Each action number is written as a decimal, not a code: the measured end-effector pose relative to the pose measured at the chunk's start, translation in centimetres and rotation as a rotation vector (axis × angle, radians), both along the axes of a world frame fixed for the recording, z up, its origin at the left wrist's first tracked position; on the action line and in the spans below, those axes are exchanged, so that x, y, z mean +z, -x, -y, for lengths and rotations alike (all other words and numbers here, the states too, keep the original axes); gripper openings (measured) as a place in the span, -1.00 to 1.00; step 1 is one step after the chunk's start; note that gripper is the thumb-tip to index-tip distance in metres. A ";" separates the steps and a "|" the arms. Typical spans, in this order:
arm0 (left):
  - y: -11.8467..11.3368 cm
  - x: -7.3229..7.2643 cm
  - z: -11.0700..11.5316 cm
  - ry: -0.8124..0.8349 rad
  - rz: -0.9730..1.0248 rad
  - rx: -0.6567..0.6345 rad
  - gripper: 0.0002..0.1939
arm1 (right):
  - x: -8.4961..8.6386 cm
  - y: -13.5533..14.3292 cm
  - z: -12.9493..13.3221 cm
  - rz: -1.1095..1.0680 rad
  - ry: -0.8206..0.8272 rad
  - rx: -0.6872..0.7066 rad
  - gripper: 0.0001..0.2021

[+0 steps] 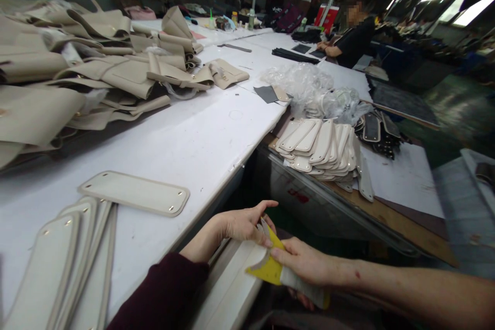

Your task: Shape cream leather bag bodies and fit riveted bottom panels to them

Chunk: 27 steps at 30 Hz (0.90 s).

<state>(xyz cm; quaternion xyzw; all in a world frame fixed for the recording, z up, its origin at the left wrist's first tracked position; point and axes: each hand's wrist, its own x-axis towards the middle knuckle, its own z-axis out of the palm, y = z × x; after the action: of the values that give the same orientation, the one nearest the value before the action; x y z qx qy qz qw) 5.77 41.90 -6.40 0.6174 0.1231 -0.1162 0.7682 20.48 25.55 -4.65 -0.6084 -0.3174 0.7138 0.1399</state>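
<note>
Below the table edge, my left hand (247, 224) pinches the upper end of a long pale cream strip (232, 283), thumb on top and index finger stretched out. My right hand (305, 263) grips a yellow sheet (268, 268) with a whitish part, its thumb pressed on the yellow. The two hands nearly touch, and the sheet lies against the strip's end. How far the sheet wraps round the strip is hidden by my fingers. To the left, a cream panel with metal rivets (135, 193) lies flat on the table beside a fanned stack of similar panels (50, 268).
A large heap of beige leather-like pieces (108, 67) covers the white table's (185, 149) far left. On a lower side board sit stacked cream panels (325, 149), black panels (373, 129) and clear plastic bags (309, 87). A co-worker (356, 36) works at the far table.
</note>
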 end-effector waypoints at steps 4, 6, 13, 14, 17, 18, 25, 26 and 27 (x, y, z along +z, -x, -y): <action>0.1 0.1 0.3 0.016 0.016 0.044 0.14 | -1.0 1.8 0.4 -0.039 -0.024 -0.090 -0.58; 0.0 0.0 0.5 0.001 -0.002 0.064 0.12 | -1.1 2.9 0.7 -0.057 0.013 -0.157 -0.55; 0.9 0.8 1.8 -0.112 -0.060 0.291 -0.05 | -1.2 6.1 1.3 -0.110 0.091 -0.256 -0.41; 1.4 1.1 2.0 -0.120 -0.062 0.346 -0.10 | -1.2 6.2 1.7 -0.128 0.102 -0.252 -0.39; 3.4 2.0 2.8 -0.165 -0.081 0.528 -0.29 | -1.0 5.3 3.4 -0.176 0.005 -0.178 -0.35; 4.1 2.3 3.2 -0.193 -0.104 0.572 -0.36 | -0.9 4.8 3.9 -0.176 -0.076 -0.165 -0.34; 5.8 3.7 5.6 -0.291 -0.221 0.599 -0.44 | -2.3 2.4 2.1 0.120 -0.389 -0.613 -0.43; 5.8 3.7 5.7 -0.284 -0.218 0.605 -0.43 | -2.7 2.7 1.4 0.105 -0.372 -0.599 -0.42; 5.7 3.6 5.8 -0.287 -0.216 0.613 -0.43 | -3.2 3.0 0.8 0.086 -0.358 -0.576 -0.41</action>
<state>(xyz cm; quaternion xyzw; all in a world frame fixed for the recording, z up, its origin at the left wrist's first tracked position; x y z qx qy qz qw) 0.07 36.06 -2.77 0.6376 0.3983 0.0735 0.6553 17.48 24.78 -7.84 -0.6684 -0.2586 0.5516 0.4267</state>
